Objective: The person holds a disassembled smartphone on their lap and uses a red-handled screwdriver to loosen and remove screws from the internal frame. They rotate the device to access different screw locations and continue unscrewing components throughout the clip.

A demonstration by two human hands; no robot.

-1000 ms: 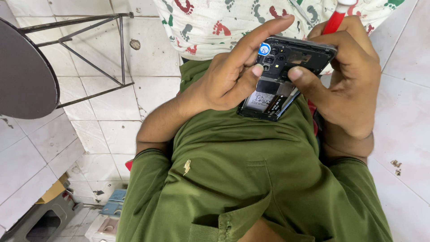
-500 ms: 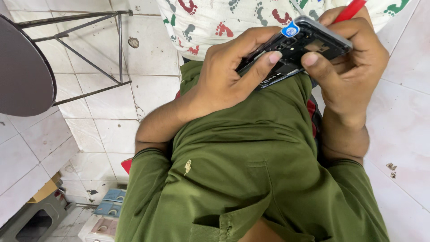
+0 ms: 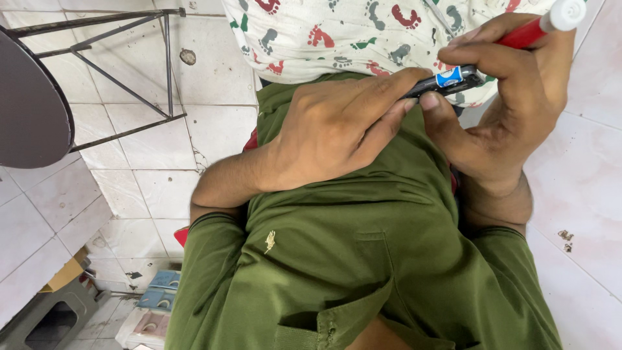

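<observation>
Both hands have tipped the phone (image 3: 447, 81) over since a second ago: then its opened back faced the camera, now it is turned almost edge-on, and only a thin dark strip with a blue and white sticker shows between the fingers. It sits high in the frame, up against the white cloth (image 3: 350, 32) printed with red and green footprints, above the green shirt (image 3: 363, 259).

The left hand (image 3: 337, 129) lies across the middle of the view, palm down, its fingers stretched out to the right and closed over the phone's near end, so that most of the body is hidden under them. The right hand (image 3: 512, 97) curls round the far end, thumb pressed against the phone's lower edge just beside the left fingertips, the other fingers arched over the top. The same hand also has a red pen (image 3: 541, 26) with a white end pinched among its upper fingers; it pokes out toward the top right corner. It looks like a marker or a small tool, though the view is too partial to be sure.

To the left a round dark stool (image 3: 29, 104) on a thin metal frame stands on the white tiled floor (image 3: 142, 188). At the bottom left lie a grey plastic step (image 3: 45, 321) and a few small boxes (image 3: 152, 308).
</observation>
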